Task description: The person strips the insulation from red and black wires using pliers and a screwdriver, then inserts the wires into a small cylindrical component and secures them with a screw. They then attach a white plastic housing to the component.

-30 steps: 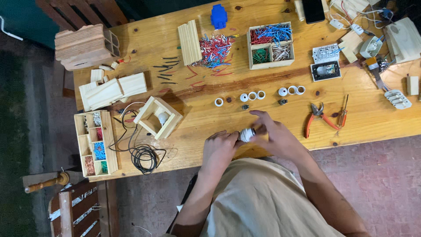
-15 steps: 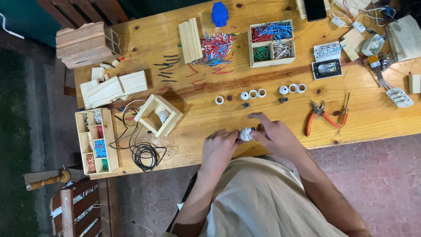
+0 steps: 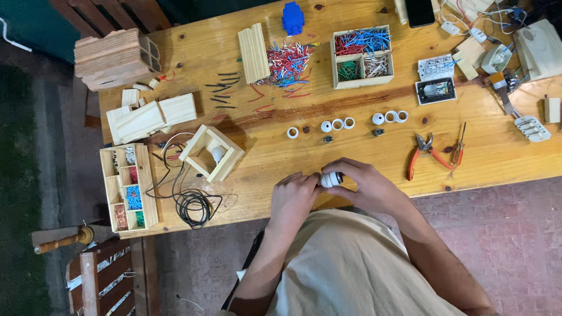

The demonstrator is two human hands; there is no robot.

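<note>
Small white socket-like fitting (image 3: 331, 178) pinched between both hands at the near edge of the wooden workbench (image 3: 281, 152). Hardly shifted from a second ago, only drawn slightly closer together. Left hand (image 3: 295, 196) fingers curled onto its left end; right hand (image 3: 369, 187) wrapped over its right end, wrists bent inward

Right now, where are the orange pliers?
In the head view, the pliers lie on the table, right of the right hand, beside a screwdriver.
</note>
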